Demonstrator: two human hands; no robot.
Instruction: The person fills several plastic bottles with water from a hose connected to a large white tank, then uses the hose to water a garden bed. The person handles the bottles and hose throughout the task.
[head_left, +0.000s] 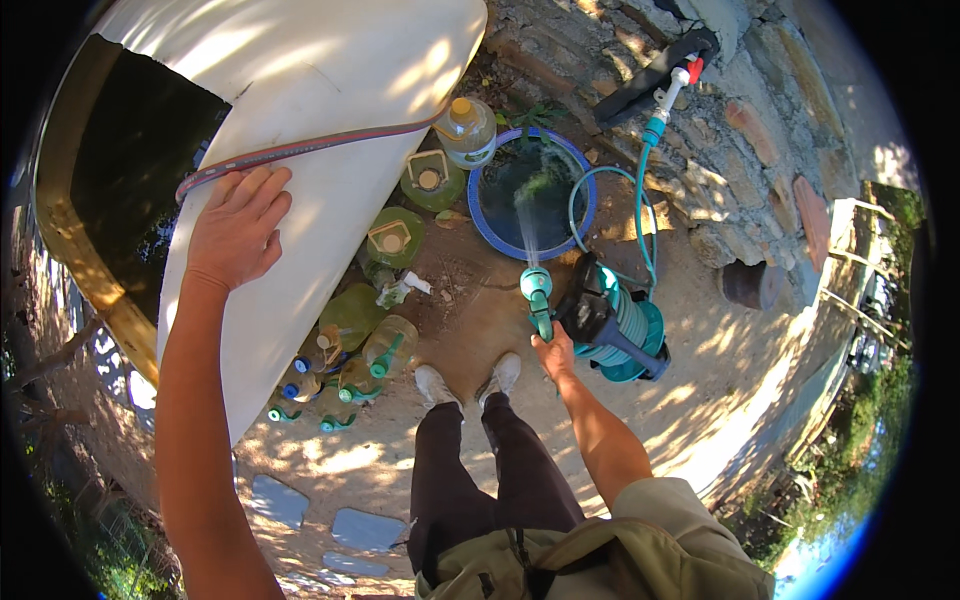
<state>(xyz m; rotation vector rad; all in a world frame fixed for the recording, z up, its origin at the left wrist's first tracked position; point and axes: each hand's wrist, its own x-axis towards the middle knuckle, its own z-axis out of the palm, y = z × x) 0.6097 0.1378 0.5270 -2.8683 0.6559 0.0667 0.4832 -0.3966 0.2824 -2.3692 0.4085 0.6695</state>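
My right hand (555, 351) grips the handle of a teal hose spray nozzle (536, 289). A fan of water (527, 225) leaves it and lands in a round tub with a blue rim (480, 217), where the dark water is stirred up. My left hand (240, 229) lies palm down on a smooth white panel (300, 217), its fingertips at a grey and red strap (322, 142) that crosses the panel. Close by my right hand stands a teal hose reel (630, 330) with a dark frame.
Large bottles of greenish liquid (435, 180) and several smaller bottles (345, 375) line the panel's edge. A thin hose (640, 202) runs to a red-handled tap (695, 70) by the stone wall (712, 150). Dark water (142, 142) shows beyond the panel. Paving slabs (367, 529) lie behind my feet.
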